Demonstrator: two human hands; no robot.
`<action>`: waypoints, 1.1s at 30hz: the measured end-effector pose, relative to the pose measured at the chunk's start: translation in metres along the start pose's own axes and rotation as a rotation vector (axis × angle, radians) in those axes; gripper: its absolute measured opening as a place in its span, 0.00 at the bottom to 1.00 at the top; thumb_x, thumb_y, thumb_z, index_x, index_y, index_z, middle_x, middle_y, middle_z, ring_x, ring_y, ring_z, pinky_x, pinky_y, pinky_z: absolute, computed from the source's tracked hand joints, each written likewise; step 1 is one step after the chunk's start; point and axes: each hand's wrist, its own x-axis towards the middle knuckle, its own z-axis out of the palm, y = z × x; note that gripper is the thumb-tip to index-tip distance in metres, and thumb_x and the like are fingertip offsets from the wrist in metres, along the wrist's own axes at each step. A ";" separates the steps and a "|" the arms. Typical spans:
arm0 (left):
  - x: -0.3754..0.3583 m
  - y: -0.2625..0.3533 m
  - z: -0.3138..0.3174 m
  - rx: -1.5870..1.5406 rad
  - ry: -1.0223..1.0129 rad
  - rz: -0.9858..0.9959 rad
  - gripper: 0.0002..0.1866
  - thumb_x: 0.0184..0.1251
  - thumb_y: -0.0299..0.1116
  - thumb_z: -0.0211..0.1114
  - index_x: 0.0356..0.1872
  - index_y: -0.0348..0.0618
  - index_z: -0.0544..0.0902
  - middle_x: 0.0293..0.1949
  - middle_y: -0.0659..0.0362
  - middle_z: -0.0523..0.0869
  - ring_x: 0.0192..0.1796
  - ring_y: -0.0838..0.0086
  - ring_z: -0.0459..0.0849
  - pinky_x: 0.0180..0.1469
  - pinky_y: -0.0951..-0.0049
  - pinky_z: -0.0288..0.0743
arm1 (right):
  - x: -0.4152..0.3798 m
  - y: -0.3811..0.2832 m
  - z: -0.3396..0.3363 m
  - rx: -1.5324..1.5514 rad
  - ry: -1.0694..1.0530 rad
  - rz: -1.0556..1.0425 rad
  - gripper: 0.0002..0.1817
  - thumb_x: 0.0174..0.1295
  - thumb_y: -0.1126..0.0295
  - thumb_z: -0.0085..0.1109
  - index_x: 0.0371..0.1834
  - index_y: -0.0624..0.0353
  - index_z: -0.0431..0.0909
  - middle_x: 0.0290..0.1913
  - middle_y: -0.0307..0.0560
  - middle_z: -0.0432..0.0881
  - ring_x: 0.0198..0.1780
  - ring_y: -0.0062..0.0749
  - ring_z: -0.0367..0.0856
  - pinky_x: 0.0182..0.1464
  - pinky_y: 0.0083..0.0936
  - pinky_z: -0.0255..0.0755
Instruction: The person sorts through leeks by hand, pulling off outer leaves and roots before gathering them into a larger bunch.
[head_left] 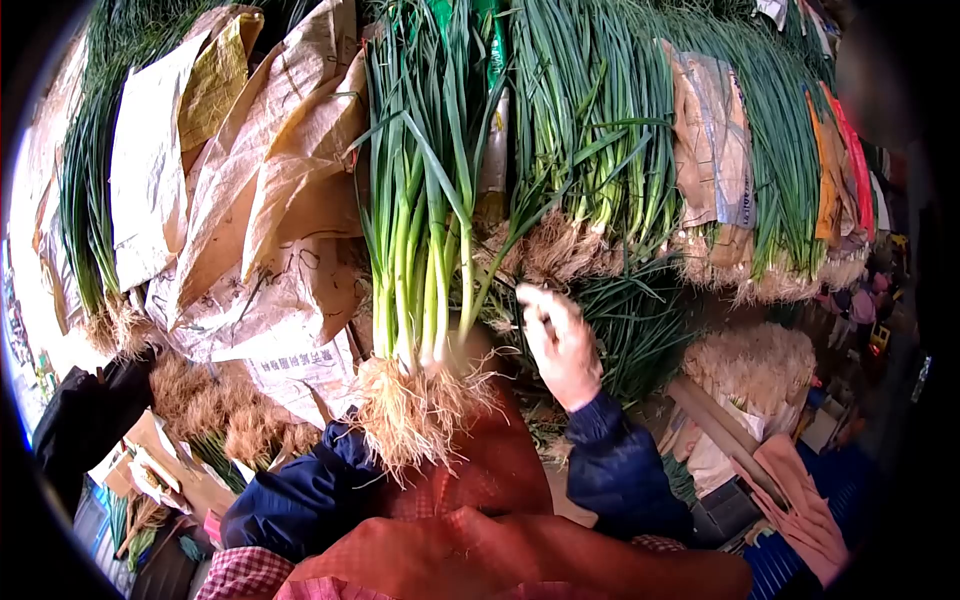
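Note:
A bunch of green onions stands upright in front of me, its pale, tangled roots at the bottom. My left hand is hidden behind those roots. Only its dark blue sleeve shows, and it ends right at the bunch, so the hand seems to grip it from below. My right hand, in a pale glove, is raised to the right of the bunch. I see its back, and its fingers curl in against the roots and leaves of the stacked onions. What they pinch is hidden.
Bundles of green onions are piled high ahead, some wrapped in brown and white sacks. More rooted bundles lie at the right. A dark-sleeved arm of another person shows at the left. An orange-red apron covers my lap.

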 end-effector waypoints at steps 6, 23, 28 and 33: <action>-0.004 0.000 -0.003 0.034 0.018 0.013 0.13 0.53 0.30 0.60 0.37 0.30 0.76 0.31 0.50 0.81 0.29 0.66 0.82 0.33 0.69 0.79 | 0.133 -0.010 0.053 -0.475 -0.223 0.020 0.11 0.56 0.64 0.51 0.37 0.59 0.69 0.31 0.53 0.77 0.32 0.44 0.78 0.34 0.34 0.72; -0.011 -0.001 -0.009 0.046 0.024 0.001 0.14 0.52 0.30 0.61 0.38 0.30 0.76 0.32 0.50 0.81 0.30 0.66 0.82 0.34 0.70 0.79 | 0.155 0.103 -0.023 0.991 0.776 0.504 0.10 0.61 0.66 0.54 0.23 0.56 0.70 0.17 0.32 0.68 0.14 0.16 0.63 0.13 0.14 0.55; -0.018 0.000 -0.016 0.046 0.015 -0.007 0.14 0.52 0.30 0.61 0.38 0.30 0.76 0.32 0.50 0.82 0.30 0.66 0.82 0.34 0.71 0.79 | -0.016 0.060 0.007 1.362 0.285 0.927 0.25 0.57 0.71 0.47 0.60 0.59 0.62 0.44 0.42 0.77 0.22 0.19 0.68 0.20 0.11 0.64; -0.018 0.003 -0.011 0.085 0.044 -0.022 0.14 0.52 0.30 0.61 0.38 0.30 0.76 0.32 0.50 0.82 0.30 0.66 0.82 0.35 0.71 0.79 | 0.004 0.015 0.064 1.912 0.045 0.437 0.27 0.52 0.79 0.43 0.59 0.59 0.63 0.46 0.46 0.77 0.24 0.22 0.69 0.22 0.10 0.65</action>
